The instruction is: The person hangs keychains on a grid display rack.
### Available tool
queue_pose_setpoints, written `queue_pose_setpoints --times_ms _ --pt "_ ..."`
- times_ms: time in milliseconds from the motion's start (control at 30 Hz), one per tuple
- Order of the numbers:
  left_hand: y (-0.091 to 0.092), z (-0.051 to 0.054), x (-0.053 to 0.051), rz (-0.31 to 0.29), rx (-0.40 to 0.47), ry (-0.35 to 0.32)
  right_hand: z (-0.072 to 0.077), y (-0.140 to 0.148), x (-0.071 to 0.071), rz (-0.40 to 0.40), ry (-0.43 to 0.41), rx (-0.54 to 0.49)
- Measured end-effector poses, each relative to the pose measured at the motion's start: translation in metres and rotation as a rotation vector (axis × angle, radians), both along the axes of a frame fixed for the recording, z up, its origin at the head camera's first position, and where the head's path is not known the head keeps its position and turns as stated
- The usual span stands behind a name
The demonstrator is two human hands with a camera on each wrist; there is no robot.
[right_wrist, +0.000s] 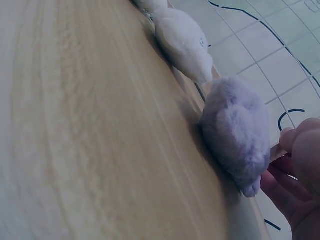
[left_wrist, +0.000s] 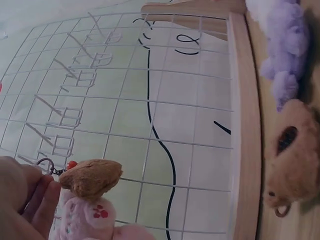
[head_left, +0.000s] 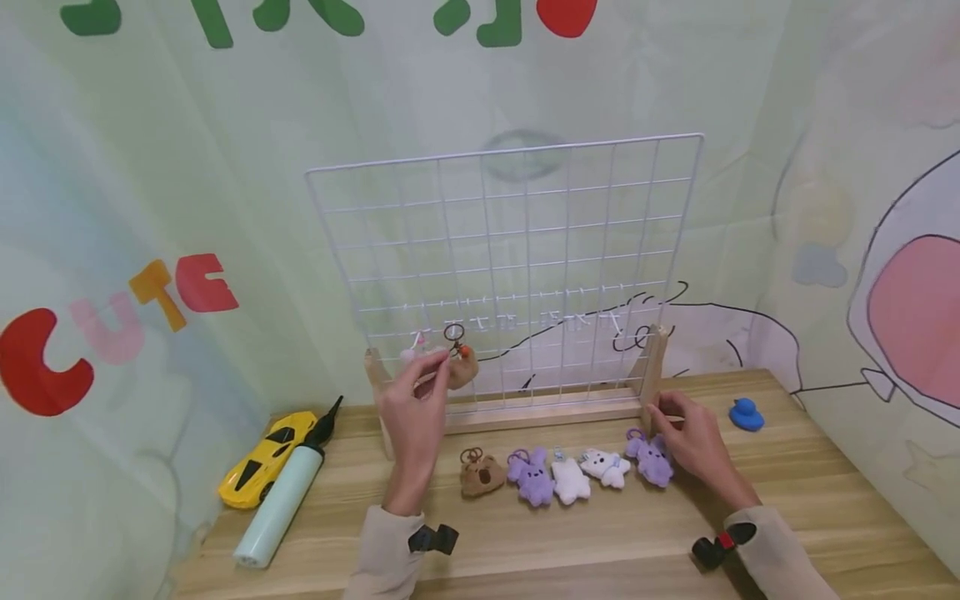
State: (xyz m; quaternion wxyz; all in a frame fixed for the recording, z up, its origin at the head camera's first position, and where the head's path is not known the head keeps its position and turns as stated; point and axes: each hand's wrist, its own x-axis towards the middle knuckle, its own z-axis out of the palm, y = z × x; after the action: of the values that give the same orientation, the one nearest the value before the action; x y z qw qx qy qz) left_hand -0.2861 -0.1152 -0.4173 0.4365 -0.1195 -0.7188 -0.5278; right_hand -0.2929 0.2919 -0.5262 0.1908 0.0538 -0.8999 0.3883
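My left hand (head_left: 412, 408) pinches the ring end of a brown plush keychain (head_left: 465, 369) in front of the white wire grid rack (head_left: 506, 152). An orange-red bead (left_wrist: 72, 164) sits by its ring, which is close to a hook in the left wrist view. Behind the brown plush is a pink plush keychain (left_wrist: 85, 215) with a red paw mark. My right hand (head_left: 693, 437) grips the rack's right wooden upright (head_left: 654, 367), with a purple plush keychain (head_left: 651, 461) lying beside it.
Along the rack's front lie a brown plush (head_left: 482, 477), a purple plush (head_left: 534, 479), a white plush (head_left: 571, 481) and a white dog-like plush (head_left: 607, 468). Wire hooks (head_left: 506, 320) line the grid. A yellow toy car (head_left: 266, 462) and pale-blue pump (head_left: 281, 508) lie left; a blue duck (head_left: 746, 414) sits right.
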Motion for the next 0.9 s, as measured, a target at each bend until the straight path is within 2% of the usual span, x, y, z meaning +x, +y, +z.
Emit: queue_pose_setpoints --times_ms 133,233,333,467,567,633,767,900 --pt "-0.004 -0.008 0.007 -0.027 -0.062 -0.004 0.0 -0.001 0.002 -0.005 -0.009 -0.018" --pt "-0.008 -0.017 0.012 -0.037 -0.109 -0.036 0.0 -0.001 0.002 -0.008 -0.025 -0.043" --pt "-0.008 -0.031 0.016 -0.054 -0.161 -0.121 0.001 0.002 0.002 -0.024 -0.04 -0.082" --pt "-0.006 -0.047 0.021 -0.09 -0.251 -0.297 0.001 0.005 0.003 -0.062 -0.058 -0.135" --pt "-0.007 -0.058 0.02 -0.106 -0.338 -0.411 0.0 0.005 0.002 -0.081 -0.069 -0.149" --pt "-0.01 -0.066 0.018 -0.108 -0.391 -0.465 -0.001 0.004 0.002 -0.084 -0.078 -0.151" --pt "-0.018 -0.079 0.013 -0.144 -0.469 -0.527 -0.002 0.003 0.001 -0.093 -0.082 -0.151" --pt "-0.025 -0.089 0.011 -0.182 -0.547 -0.53 0.0 0.001 0.001 -0.082 -0.084 -0.159"
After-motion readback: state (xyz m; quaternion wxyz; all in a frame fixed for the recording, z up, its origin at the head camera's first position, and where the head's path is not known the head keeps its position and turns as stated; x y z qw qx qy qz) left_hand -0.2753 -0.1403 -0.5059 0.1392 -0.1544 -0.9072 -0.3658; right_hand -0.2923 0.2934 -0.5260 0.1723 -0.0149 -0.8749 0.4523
